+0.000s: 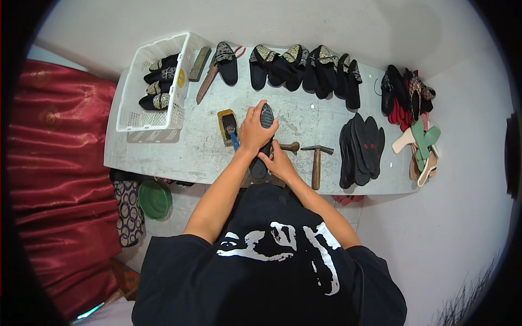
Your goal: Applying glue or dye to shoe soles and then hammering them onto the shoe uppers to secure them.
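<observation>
A black shoe sole (259, 168) with a ridged tread faces up at the middle of the table's near side. My left hand (255, 132) is closed over its far half, fingers wrapped across it. My right hand (278, 163) grips its near half from the right side. What lies under the sole is mostly hidden by my hands. Just left of my left hand is a yellow-edged glue container (223, 117) with a blue-handled brush (234, 139) in it. To the right, a brown knobbed tool (293, 146) shows partly from behind my hand. Beside it lies a hammer (316, 168).
A white plastic basket (178, 108) of slip-on shoes stands left. A knife (207, 85), a stone block (200, 64) and several shoes (293, 68) line the back. Black soles (360, 152) are stacked right; shoe uppers (408, 92) and insoles (421, 138) lie at the right edge.
</observation>
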Motion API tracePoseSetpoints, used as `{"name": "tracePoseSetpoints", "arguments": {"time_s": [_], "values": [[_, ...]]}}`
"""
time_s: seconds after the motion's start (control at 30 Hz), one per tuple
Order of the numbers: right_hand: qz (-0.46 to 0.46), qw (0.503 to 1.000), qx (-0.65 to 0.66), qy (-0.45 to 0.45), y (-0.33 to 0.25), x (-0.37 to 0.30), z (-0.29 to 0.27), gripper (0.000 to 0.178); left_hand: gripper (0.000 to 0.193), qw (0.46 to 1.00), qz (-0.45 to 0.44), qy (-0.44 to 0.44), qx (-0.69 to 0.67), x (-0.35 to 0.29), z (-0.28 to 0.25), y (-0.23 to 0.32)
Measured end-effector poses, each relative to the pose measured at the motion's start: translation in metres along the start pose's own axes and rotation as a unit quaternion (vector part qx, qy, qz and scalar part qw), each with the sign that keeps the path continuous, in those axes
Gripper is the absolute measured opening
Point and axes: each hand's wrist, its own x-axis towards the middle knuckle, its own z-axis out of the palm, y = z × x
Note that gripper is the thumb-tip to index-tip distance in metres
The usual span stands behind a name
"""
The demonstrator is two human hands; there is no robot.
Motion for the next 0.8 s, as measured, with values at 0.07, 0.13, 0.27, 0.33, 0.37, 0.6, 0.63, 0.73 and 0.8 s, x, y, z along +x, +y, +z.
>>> {"name": "tracePoseSetpoints", "arguments": {"time_s": [0.07, 0.13, 0.27, 0.33, 0.37, 0.6, 0.63, 0.73, 0.8], "values": [[0.02, 0.999, -0.023, -0.008, 0.0, 0.001, -0.004, 0.06, 0.069, 1.0, -0.012, -0.006, 0.009, -0.001, 0.0, 0.003], [0.023, 1.0, -0.013, -0.012, -0.001, 0.003, -0.009, 0.06, 0.07, 0.999, -0.022, -0.015, 0.017, 0.0, -0.001, 0.007], [-0.04, 0.997, 0.053, 0.033, 0.002, -0.008, -0.028, 0.057, 0.072, 0.987, -0.028, 0.034, 0.151, -0.008, 0.009, 0.013], [-0.051, 0.99, 0.029, 0.129, 0.034, -0.01, -0.044, 0.051, 0.072, 0.984, -0.027, 0.056, 0.167, -0.01, 0.011, 0.013], [-0.053, 0.982, -0.059, 0.173, 0.05, -0.014, -0.057, 0.049, 0.072, 0.991, -0.039, 0.038, 0.124, -0.009, 0.01, 0.011], [0.205, 0.945, -0.175, 0.188, 0.12, -0.055, -0.111, 0.055, 0.071, 0.995, -0.068, -0.001, 0.07, -0.002, 0.004, 0.014], [0.207, 0.944, -0.174, 0.19, 0.13, -0.054, -0.111, 0.055, 0.071, 0.995, -0.068, -0.002, 0.068, -0.002, 0.004, 0.016], [0.258, 0.933, -0.219, 0.125, 0.116, -0.038, -0.108, 0.063, 0.071, 0.994, -0.074, -0.004, 0.076, -0.003, 0.004, 0.017], [0.264, 0.929, -0.236, 0.104, 0.105, -0.032, -0.113, 0.064, 0.071, 0.995, -0.075, 0.0, 0.072, -0.005, 0.004, 0.018]]}}
